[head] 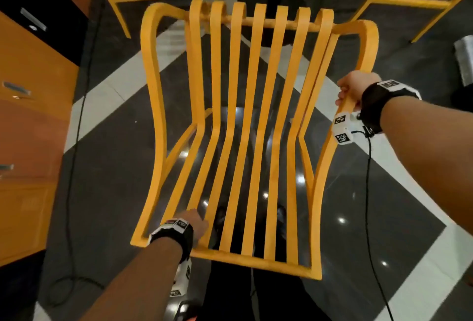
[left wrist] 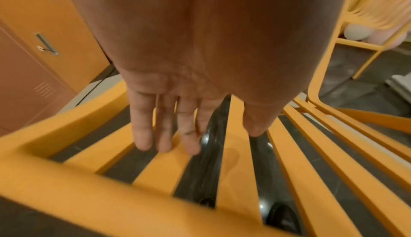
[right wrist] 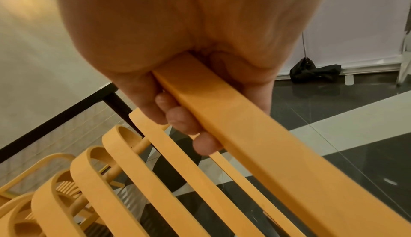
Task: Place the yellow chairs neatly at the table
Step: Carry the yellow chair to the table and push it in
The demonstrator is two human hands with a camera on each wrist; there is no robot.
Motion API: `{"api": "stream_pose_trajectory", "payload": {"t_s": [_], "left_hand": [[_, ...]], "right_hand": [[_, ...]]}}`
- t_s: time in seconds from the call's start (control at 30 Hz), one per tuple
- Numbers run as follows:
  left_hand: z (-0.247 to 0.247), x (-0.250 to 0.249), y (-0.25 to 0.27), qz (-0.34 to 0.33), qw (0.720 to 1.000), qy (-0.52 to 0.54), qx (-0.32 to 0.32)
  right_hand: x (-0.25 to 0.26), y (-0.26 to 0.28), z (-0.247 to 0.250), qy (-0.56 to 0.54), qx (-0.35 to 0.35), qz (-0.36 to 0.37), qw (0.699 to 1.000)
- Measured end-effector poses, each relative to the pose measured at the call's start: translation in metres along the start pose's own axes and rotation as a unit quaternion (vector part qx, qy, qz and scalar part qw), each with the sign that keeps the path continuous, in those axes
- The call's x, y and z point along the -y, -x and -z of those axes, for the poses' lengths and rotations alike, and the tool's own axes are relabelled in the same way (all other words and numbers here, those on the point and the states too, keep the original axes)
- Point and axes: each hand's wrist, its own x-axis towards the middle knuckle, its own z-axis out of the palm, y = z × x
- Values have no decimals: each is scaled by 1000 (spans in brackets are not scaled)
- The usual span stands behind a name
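My head camera looks steeply down; both wrist cameras sit close over my fingers, sharing the chair [head: 245, 128].

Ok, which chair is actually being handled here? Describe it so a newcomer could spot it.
Start at the checkered floor beside the orange lockers. The slatted yellow chair fills the middle of the head view. Unlike the two chairs at the top, it has hands on it: the right hand grips its armrest, the left hand touches its back slats.
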Motion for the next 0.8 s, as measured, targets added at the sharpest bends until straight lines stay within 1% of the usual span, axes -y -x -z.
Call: {"api": "stream_pose_trajectory", "payload": {"t_s": [0.07,0.1,0.17,0.23,0.27,0.33,0.4,0.43,0.47,0.53,0.6,0.67,0.73,0.8], "left_hand": [[-15,1,-7,7,1000,-4,-14],[-20,0,-7,14,999,-10,-37],[-25,1,-10,50,995,3,-84],[-28,-2,-14,84,992,54,-71],[-30,-2,-21,86,991,82,-59],[-30,0,-29,87,991,94,-39],[-26,6,-33,78,996,45,-5],[-25,6,-33,72,997,24,1],[-26,9,-31,64,998,15,-1],[-24,9,-22,66,998,-7,-12],[-16,7,-12,61,998,-23,-23],[-4,0,2,35,998,-41,-33],[10,-11,17,4,997,-56,-52],[27,-23,36,-19,994,-69,-85]], "right_hand": [[-2,-6,3,-12,-13,-4,1000],[-3,-7,4,-17,-15,-7,1000],[-6,-13,7,-26,-10,-15,1000],[-10,-17,9,-29,-4,-20,999],[-13,-19,11,-34,-3,-20,999],[-17,-23,15,-41,3,-23,999],[-18,-31,22,-35,21,-30,999],[-18,-33,26,-32,29,-29,999],[-20,-32,31,-33,33,-23,999],[-23,-28,38,-13,14,-1,1000],[-34,-23,41,81,-9,33,996],[-58,-4,42,211,-7,64,975],[-91,29,40,306,47,78,948],[-126,69,38,390,143,73,907]]}}
